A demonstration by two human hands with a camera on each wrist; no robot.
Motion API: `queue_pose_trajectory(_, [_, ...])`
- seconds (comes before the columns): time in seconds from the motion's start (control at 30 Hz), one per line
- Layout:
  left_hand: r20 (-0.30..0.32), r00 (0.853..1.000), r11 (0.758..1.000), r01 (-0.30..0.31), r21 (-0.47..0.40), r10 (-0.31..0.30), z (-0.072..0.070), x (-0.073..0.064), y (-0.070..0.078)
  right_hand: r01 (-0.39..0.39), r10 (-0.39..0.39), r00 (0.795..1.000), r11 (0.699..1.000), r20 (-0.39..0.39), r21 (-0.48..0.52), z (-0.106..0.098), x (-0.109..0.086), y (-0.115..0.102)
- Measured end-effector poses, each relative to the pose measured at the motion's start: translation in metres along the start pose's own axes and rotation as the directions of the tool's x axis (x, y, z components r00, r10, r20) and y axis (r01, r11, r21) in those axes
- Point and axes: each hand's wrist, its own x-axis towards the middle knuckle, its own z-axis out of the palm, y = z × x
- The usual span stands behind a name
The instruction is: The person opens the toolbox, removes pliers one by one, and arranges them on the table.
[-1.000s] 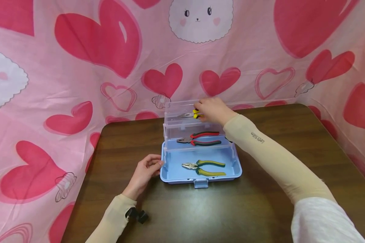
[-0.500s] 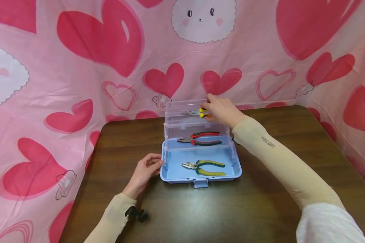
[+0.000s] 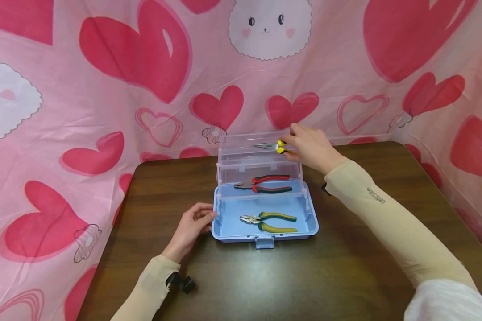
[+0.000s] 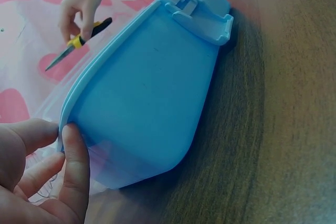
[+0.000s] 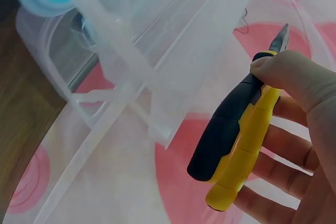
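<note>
My right hand (image 3: 311, 147) holds yellow-and-black needle-nose pliers (image 3: 268, 146) over the right part of the upper clear tray (image 3: 233, 156). Their tips point left, and in the right wrist view thumb and fingers pinch the pliers (image 5: 239, 124) near the pivot. At the left side of the blue toolbox (image 3: 230, 229), my left hand (image 3: 189, 227) pinches the rim between thumb and fingers. Red-and-black combination pliers (image 3: 269, 190) lie in the lower clear tray. Green-and-yellow combination pliers (image 3: 279, 229) rest on the floor of the box.
The toolbox stands on a dark wooden table (image 3: 265, 285), its trays stepped up toward the back and its front latch (image 3: 264, 243) hanging down. A pink heart-patterned cloth (image 3: 329, 53) hangs behind and beside the table. A black camera mount (image 3: 180, 283) sits at the left wrist.
My right hand has drawn the needle-nose pliers to the right and slightly up along the upper tray. The left hand keeps its hold on the toolbox rim.
</note>
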Motion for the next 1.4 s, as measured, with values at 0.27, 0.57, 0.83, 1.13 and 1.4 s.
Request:
queue_pose_trajectory(0.27, [-0.005, 1.000, 1.000, 0.007, 0.003, -0.007, -0.001, 0.002, 0.001, -0.047, 0.047, 0.999, 0.999, -0.026, 0.023, -0.005, -0.028, 0.014])
queue_pose_trajectory(0.57, [-0.005, 1.000, 1.000, -0.001, 0.008, 0.001, -0.001, 0.001, 0.001, -0.143, 0.143, 0.990, 0.989, 0.018, 0.023, -0.006, -0.061, 0.028])
queue_pose_trajectory(0.83, [-0.002, 1.000, 1.000, 0.010, 0.023, -0.010, -0.002, 0.000, 0.000, -0.218, 0.216, 0.975, 0.975, 0.054, 0.037, -0.007, -0.092, 0.037])
queue_pose_trajectory(1.13, [-0.003, 1.000, 1.000, 0.011, 0.013, -0.011, -0.002, -0.001, -0.001, -0.310, 0.303, 0.948, 0.949, 0.095, 0.059, 0.003, -0.129, 0.052])
queue_pose_trajectory(1.4, [-0.009, 1.000, 1.000, 0.007, -0.001, -0.007, 0.000, -0.002, -0.001, -0.424, 0.413, 0.903, 0.901, 0.121, 0.088, 0.019, -0.168, 0.074])
